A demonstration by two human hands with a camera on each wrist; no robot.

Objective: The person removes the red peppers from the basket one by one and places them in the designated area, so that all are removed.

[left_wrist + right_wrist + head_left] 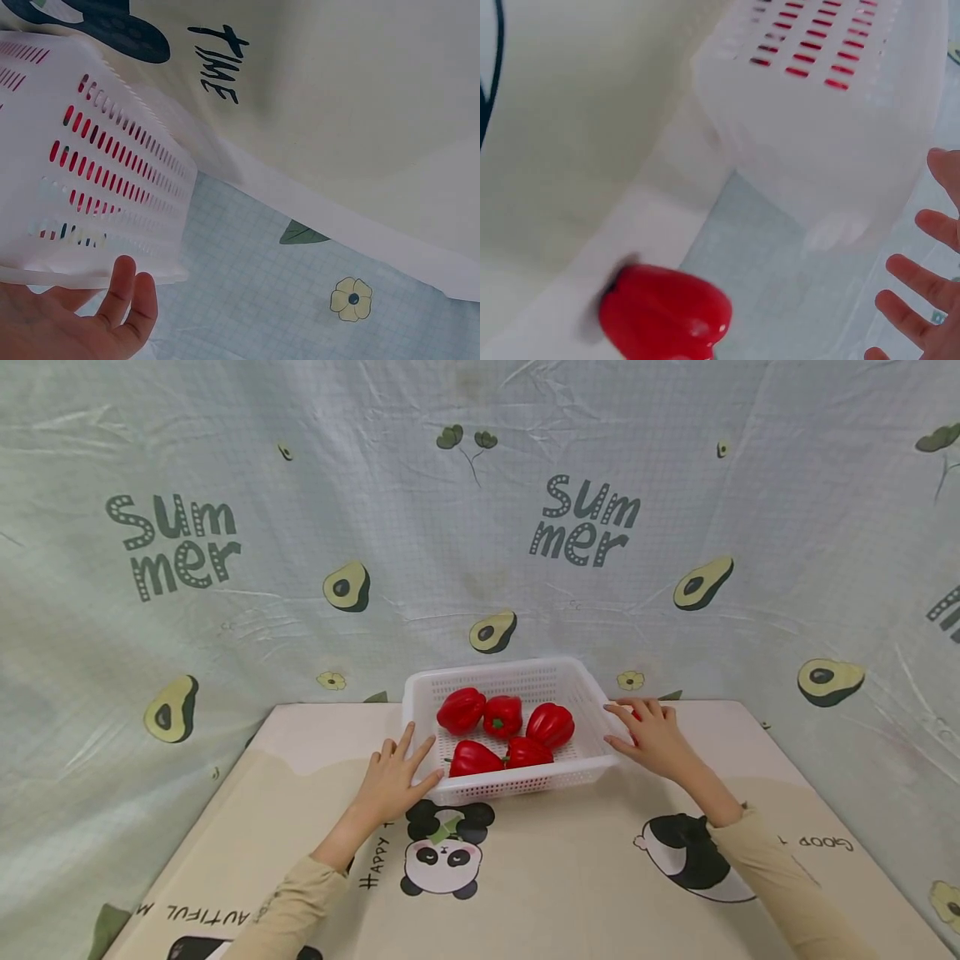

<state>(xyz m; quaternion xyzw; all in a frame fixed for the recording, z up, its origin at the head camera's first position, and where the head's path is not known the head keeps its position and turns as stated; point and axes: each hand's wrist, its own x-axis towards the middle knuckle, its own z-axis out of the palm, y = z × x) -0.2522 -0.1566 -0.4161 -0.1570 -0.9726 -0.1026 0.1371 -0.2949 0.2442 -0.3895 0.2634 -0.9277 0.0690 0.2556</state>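
Observation:
A white slotted plastic basket (517, 783) stands at the table's far edge with several red bell peppers (477, 758) inside. My left hand (392, 781) is at its left front corner, fingers spread and thumb over the rim. In the left wrist view, the fingers (142, 304) lie along the outside of the rim. At the basket's right side, my right hand (660, 739) has its fingers loosely extended, fingertips close to the rim. Another red bell pepper (667, 311) lies on the table outside the basket, mostly hidden under the right hand in the head view.
The table (570, 877) wears a pale cover printed with a panda (442, 864), a black-and-white animal and lettering. A hanging pale cloth (420, 552) with avocado prints rises behind and along both sides of the table.

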